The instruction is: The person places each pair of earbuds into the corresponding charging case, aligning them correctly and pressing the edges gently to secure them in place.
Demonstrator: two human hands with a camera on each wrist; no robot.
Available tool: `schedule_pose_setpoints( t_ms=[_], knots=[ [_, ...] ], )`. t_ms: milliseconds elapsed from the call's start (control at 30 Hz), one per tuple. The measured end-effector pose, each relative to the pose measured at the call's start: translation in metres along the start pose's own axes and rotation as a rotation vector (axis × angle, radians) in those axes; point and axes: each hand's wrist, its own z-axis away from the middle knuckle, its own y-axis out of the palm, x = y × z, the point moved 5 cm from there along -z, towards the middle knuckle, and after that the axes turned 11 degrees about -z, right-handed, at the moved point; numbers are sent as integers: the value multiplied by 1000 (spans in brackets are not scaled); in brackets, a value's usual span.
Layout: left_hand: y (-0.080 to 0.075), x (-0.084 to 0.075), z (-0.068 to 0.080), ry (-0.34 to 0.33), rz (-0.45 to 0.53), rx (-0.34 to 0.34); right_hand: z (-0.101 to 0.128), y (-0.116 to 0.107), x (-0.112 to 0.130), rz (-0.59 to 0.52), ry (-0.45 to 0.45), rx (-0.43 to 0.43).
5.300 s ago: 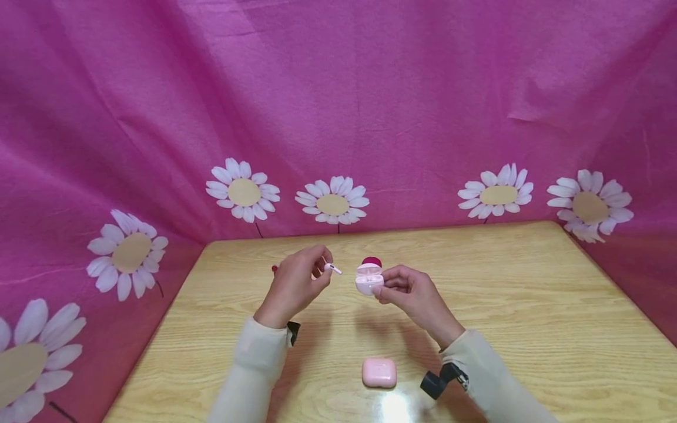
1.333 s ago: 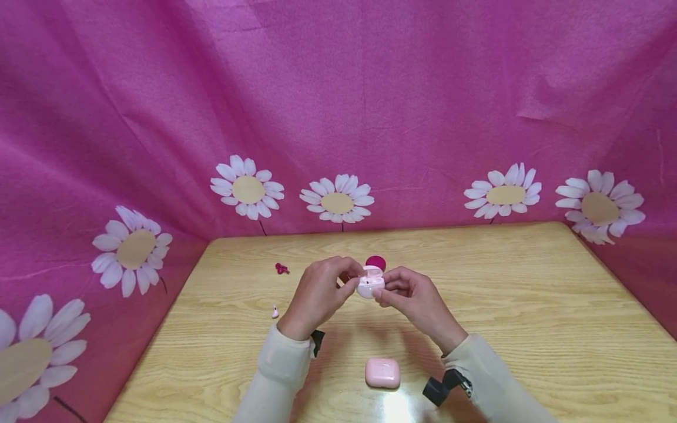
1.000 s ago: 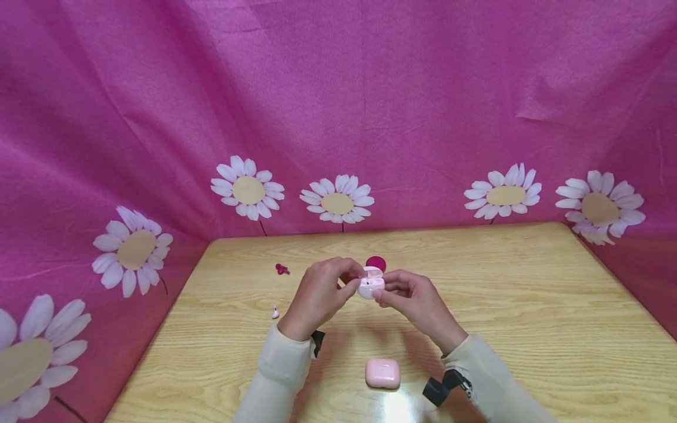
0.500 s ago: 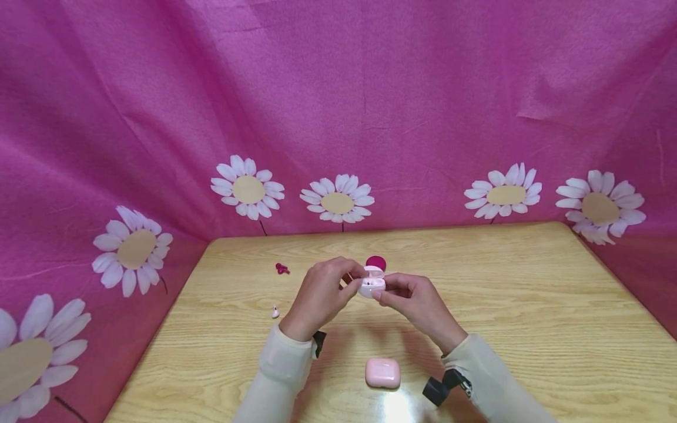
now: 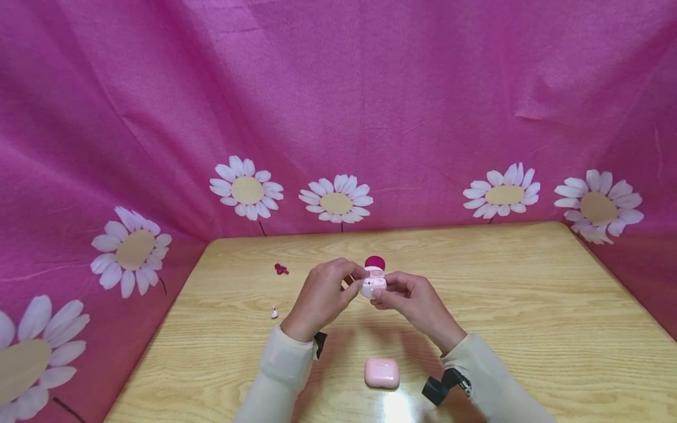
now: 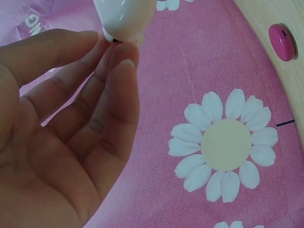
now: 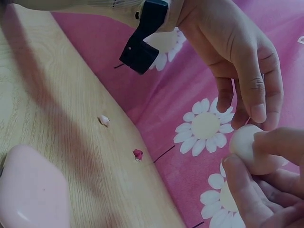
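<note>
While the right hand holds the white case between thumb and fingers, lid up, above the worktop, the left hand has its fingers drawn narrow at the case's left side; whether they pinch anything, I cannot tell; just beyond the case sits a round magenta case; left of the left hand lies a white bud, with magenta buds farther off; nearer, below the hands, lies a pink case; daisy-printed cloth stands behind.
</note>
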Motion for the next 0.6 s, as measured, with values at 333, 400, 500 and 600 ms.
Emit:
schedule_pose_setpoints(
  t_ms=[333, 400, 500, 600],
  knots=[
    [0, -2, 0, 8, 11, 13, 1, 0, -1, 32, 14, -18],
    [0, -2, 1, 8, 15, 19, 1, 0, 0, 31, 14, -18],
    [-2, 0, 1, 3, 21, 27, 1, 0, 0, 29, 23, -30],
    [-4, 2, 1, 0, 16, 28, 1, 0, 1, 30, 22, -28]
  ],
)
